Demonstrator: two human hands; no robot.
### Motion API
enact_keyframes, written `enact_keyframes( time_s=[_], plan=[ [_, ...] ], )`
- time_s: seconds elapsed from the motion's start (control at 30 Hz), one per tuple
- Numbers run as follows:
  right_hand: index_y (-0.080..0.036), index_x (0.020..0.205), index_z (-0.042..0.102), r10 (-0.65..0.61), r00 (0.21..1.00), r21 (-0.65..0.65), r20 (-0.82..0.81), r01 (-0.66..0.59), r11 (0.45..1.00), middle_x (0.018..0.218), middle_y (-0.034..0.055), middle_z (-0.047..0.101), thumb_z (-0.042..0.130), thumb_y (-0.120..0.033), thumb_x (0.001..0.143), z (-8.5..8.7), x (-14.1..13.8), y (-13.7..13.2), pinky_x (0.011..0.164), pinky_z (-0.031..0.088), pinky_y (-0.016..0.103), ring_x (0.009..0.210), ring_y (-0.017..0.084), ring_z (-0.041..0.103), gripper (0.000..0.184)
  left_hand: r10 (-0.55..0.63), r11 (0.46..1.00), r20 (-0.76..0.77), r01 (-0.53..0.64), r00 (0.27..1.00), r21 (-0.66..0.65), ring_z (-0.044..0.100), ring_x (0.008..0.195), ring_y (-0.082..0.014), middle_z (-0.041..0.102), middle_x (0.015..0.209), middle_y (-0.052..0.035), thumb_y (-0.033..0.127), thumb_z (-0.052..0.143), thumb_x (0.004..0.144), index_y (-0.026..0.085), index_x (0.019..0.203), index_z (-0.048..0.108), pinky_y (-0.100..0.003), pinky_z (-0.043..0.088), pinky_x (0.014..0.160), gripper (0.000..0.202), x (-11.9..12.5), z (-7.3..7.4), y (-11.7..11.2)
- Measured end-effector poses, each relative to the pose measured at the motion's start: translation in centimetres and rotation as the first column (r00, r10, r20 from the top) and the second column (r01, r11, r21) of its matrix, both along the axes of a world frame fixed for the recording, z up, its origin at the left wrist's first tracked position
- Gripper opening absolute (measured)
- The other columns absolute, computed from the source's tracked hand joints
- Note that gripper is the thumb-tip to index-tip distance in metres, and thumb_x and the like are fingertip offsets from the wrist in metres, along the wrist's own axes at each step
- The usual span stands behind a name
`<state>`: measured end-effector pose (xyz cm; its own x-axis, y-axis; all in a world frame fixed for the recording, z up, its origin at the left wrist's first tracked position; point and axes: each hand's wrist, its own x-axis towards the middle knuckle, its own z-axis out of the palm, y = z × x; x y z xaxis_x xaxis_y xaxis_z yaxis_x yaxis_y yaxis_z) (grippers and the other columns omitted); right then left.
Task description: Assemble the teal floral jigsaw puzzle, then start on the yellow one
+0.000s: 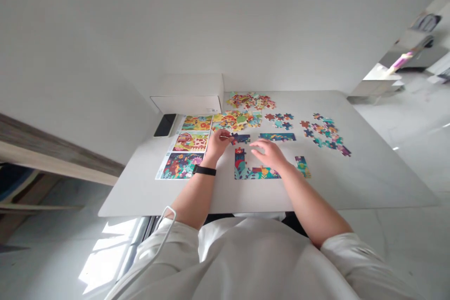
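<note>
White counter (369, 173), wall behind. Small puzzle piece (235, 138) pinched in left hand (218, 143); right hand (269, 152) open, flat over assembled border (255, 172). Piece best turned, matched by colour before pressing.

A single head-worn view looks forward and steeply down from above the person's chest, across both forearms to the white surface (369, 173). It sits fairly far off, so the jigsaw pieces appear small; wall, floor and a side shelf fill the edges.
</note>
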<state>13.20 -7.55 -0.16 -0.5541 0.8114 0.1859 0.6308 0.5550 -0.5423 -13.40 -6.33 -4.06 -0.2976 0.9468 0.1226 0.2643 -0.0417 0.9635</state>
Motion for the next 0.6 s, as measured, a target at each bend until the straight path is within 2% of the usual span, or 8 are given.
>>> enact_keyframes(
  time_s=[0.1, 0.2, 0.33, 0.47, 0.6],
  plan=[
    [-0.027, 0.123, 0.082, 0.215, 0.977, 0.045, 0.003, -0.215, 0.976, 0.142, 0.0104, 0.073, 0.077, -0.027, 0.097, -2.9, -1.0, -1.2, 0.119, 0.051, 0.049, 0.135, 0.028, 0.065, 0.027, 0.031, 0.999, -0.159, -0.037, 0.987, -0.035, 0.075, 0.079, -0.0185, 0.079, 0.094, -0.0016, 0.030, 0.084, 0.080, 0.023, 0.094, 0.071, -0.032, 0.058, 0.080, 0.021, -0.6, 0.0, -0.6],
    [-0.027, 0.125, 0.082, 0.339, 0.940, 0.109, -0.032, -0.334, 0.936, 0.148, 0.0135, 0.070, 0.089, -0.027, 0.088, -4.6, -1.0, -1.4, 0.121, 0.050, 0.055, 0.139, 0.032, 0.063, 0.037, -0.022, 0.996, -0.234, 0.002, 0.972, -0.084, 0.076, 0.081, -0.0190, 0.081, 0.093, -0.0018, 0.029, 0.082, 0.084, 0.023, 0.096, 0.074, -0.031, 0.057, 0.081, 0.016, -0.6, 0.5, -0.9],
    [-0.024, 0.129, 0.081, 0.363, 0.932, 0.113, 0.021, -0.363, 0.925, 0.152, 0.0160, 0.067, 0.091, -0.029, 0.086, -5.0, -0.9, -1.4, 0.121, 0.050, 0.057, 0.141, 0.035, 0.063, 0.045, -0.096, 0.991, -0.274, 0.067, 0.957, -0.112, 0.076, 0.081, -0.0191, 0.082, 0.091, -0.0017, 0.026, 0.080, 0.085, 0.022, 0.097, 0.078, -0.030, 0.057, 0.082, 0.013, 0.2, 0.8, -1.3],
    [-0.025, 0.132, 0.081, 0.364, 0.930, 0.109, 0.057, -0.368, 0.923, 0.151, 0.0157, 0.068, 0.089, -0.030, 0.089, -5.0, -1.0, -1.6, 0.121, 0.049, 0.058, 0.141, 0.036, 0.062, 0.044, -0.109, 0.990, -0.325, 0.074, 0.939, -0.116, 0.075, 0.080, -0.0193, 0.081, 0.086, -0.0014, 0.025, 0.080, 0.084, 0.022, 0.098, 0.078, -0.030, 0.057, 0.081, 0.014, 0.7, 0.8, -1.5],
    [-0.026, 0.132, 0.082, 0.379, 0.924, 0.120, 0.054, -0.383, 0.916, 0.148, 0.0156, 0.069, 0.089, -0.033, 0.090, -5.1, -1.3, -1.8, 0.120, 0.050, 0.058, 0.139, 0.035, 0.062, 0.044, -0.134, 0.988, -0.361, 0.098, 0.923, -0.116, 0.075, 0.080, -0.0189, 0.082, 0.090, -0.0024, 0.023, 0.080, 0.085, 0.022, 0.099, 0.078, -0.030, 0.057, 0.081, 0.014, 1.0, 0.8, -1.7]
  ],
)
